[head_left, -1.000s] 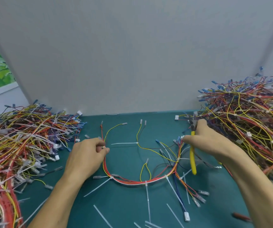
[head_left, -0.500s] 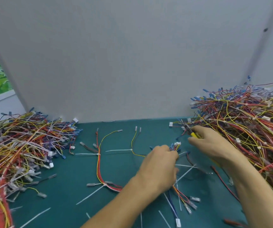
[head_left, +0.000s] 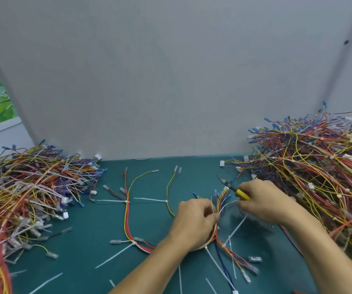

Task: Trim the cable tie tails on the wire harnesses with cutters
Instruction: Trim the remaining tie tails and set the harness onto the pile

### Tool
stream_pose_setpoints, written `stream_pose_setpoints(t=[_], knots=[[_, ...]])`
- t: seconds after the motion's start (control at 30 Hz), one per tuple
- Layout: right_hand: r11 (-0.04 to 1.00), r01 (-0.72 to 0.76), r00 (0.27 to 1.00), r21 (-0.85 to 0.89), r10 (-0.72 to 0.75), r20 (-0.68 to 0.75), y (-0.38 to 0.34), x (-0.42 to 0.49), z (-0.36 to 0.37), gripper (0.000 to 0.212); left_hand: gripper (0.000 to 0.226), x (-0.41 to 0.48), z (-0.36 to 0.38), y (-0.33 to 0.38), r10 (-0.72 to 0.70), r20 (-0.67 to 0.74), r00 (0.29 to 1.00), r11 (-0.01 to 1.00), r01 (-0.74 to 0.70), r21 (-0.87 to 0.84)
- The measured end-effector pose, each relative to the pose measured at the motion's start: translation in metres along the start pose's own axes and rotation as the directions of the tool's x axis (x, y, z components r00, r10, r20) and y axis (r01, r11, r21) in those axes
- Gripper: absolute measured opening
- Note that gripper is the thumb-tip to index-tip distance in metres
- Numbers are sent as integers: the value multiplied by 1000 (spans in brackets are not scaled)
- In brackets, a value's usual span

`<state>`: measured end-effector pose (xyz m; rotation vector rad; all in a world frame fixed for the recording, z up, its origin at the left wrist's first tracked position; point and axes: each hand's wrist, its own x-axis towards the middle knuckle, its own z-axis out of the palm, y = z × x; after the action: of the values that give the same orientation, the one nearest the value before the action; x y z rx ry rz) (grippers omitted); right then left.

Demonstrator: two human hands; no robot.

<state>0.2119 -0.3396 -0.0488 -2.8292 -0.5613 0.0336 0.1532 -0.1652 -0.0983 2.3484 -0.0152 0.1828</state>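
Note:
A wire harness (head_left: 128, 219) of red, yellow and white wires lies curved on the green table (head_left: 81, 257), with long white cable tie tails (head_left: 115, 254) sticking out. My left hand (head_left: 194, 221) pinches the harness near its right end, beside a thin upright tie tail. My right hand (head_left: 264, 202) grips yellow-handled cutters (head_left: 232, 188); the dark jaws point up and left, just above the harness's blue and white connectors. The jaws touch no tie.
A big heap of harnesses (head_left: 22, 200) fills the left of the table and another heap (head_left: 319, 170) fills the right. Cut white tie tails (head_left: 45, 283) lie along the near edge. A grey wall panel (head_left: 171, 81) stands behind.
My left hand left the harness's left end and crossed to its right end, close to my right hand. The cutters swung from hanging downward to pointing up-left.

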Motion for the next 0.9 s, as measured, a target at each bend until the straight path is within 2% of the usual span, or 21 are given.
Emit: stream_pose_setpoints(t=[0.13,0.23,0.3,0.43,0.67,0.9], knots=[[995,54,998,-79,-52,20,1,-8,1,13,8,-1,-5,-3,-36,1,999,996,36,-77],[969,153,988,-196,-150,33,7,-20,7,17,18,-3,-7,-6,-122,2,993,956,118,-270],[954,196,981,-225,-194,32,12,-27,10,10,24,-6,-6,-9,-143,3,990,931,136,-338],[935,247,969,-253,-242,53,14,-33,11,14,20,-10,-1,-13,-102,-55,993,943,79,-324],[921,227,974,-318,-208,93,10,-38,17,18,19,-14,2,-12,-119,-74,990,927,84,-367],[908,224,974,-354,-225,37,9,-37,21,17,15,-15,1,-12,-128,-57,990,904,92,-417]])
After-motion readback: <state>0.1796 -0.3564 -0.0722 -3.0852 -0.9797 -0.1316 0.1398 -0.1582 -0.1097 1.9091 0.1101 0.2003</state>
